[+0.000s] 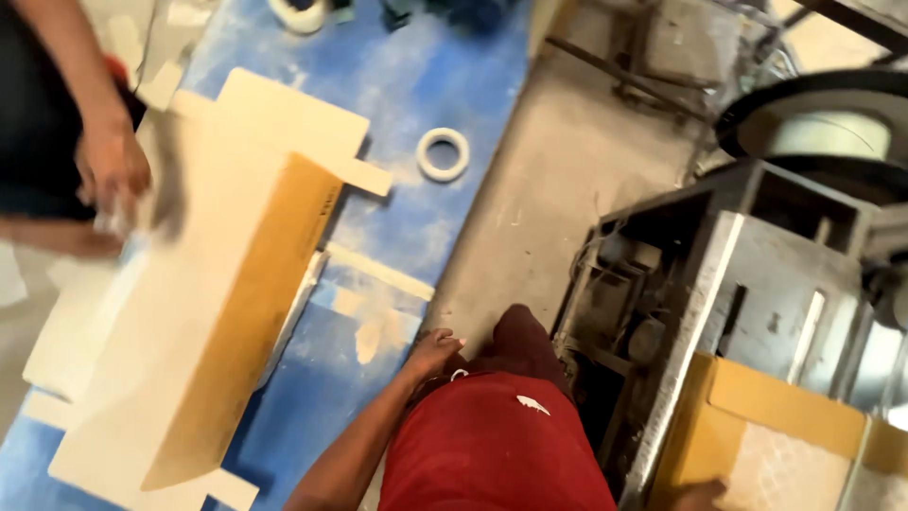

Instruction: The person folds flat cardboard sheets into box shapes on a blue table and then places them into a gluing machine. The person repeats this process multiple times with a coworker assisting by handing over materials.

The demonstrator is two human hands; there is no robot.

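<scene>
My left hand [433, 350] rests with curled fingers at the edge of the blue table [416, 66], beside my dark trouser knee [520, 336] and red shirt [492, 445]; nothing is in it. Only a sliver of my right hand [702, 494] shows at the bottom edge, against a yellow-brown carton [785, 426]. A long cream box with a brown side [236, 312] lies on the table to the left of my left hand. Another person's hand [112, 170] touches the box's far left end.
A white tape roll [443, 154] lies on the table; a second one [298, 14] sits at the top edge. A grey metal machine frame [728, 274] stands on the right, with a black reel [813, 123] behind it. Bare concrete floor [558, 180] runs between table and machine.
</scene>
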